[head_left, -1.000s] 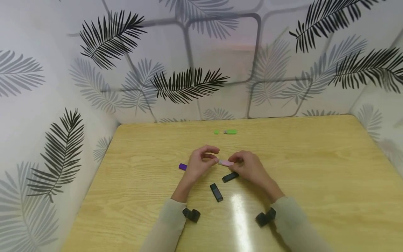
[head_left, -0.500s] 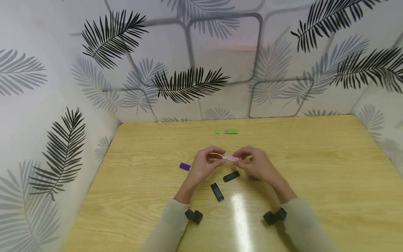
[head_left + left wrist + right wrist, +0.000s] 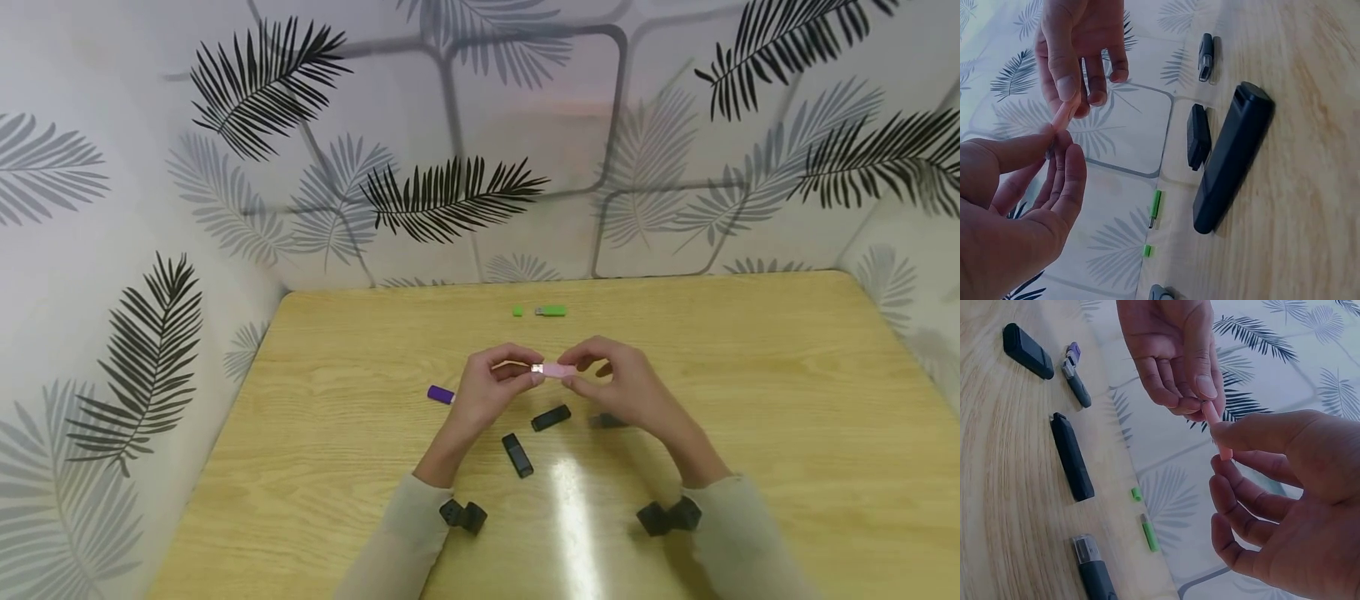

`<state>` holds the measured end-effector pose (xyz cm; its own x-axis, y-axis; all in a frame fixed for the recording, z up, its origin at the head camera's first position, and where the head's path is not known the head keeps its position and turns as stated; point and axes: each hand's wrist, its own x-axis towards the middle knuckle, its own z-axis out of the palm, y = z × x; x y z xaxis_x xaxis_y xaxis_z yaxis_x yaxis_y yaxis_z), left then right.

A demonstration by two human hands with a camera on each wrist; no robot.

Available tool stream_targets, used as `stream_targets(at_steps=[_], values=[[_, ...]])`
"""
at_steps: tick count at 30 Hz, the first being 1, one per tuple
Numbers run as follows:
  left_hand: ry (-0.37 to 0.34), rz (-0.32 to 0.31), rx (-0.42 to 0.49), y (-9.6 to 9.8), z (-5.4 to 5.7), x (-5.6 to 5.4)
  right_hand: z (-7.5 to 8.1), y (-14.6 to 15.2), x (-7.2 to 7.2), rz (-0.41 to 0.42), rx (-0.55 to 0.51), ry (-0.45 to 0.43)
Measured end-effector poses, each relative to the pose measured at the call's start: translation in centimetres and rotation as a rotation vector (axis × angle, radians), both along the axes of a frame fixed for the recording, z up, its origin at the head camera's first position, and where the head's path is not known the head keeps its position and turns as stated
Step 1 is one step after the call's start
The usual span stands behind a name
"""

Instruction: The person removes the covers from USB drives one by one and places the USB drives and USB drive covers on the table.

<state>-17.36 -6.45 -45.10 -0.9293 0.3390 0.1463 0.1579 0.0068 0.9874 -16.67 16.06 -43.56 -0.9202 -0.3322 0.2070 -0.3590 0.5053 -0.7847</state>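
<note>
Pinching a pink USB stick from both ends: the left hand has thumb and fingers on its metal plug, the right hand grips the pink body, spare fingers loosely bent. It's held up off the tabletop, two black sticks lying on the near side. Farther back there's a green stick, bare plug showing, green cap beside it.

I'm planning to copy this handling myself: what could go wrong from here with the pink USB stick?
The left hand and right hand pinch the pink USB stick by fingertips above the table, so it might slip and drop. Left fingertips sit at its shiny end, which could get smudged. The green cap lies apart from the green stick and might get mislaid.
</note>
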Motion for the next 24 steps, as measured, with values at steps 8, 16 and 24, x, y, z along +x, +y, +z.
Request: stream_targets(at_steps=[8,16,24], values=[[0.018,0.031,0.034,-0.1,0.7,0.2,0.7,0.0,0.3,0.022,-0.079,0.023],[0.044,0.033,0.069,0.1,1.6,0.5,1.3,0.2,0.7,0.033,-0.155,0.059],[0.100,0.047,0.078,0.1,2.2,0.8,1.9,0.2,0.9,0.042,-0.182,0.106]])
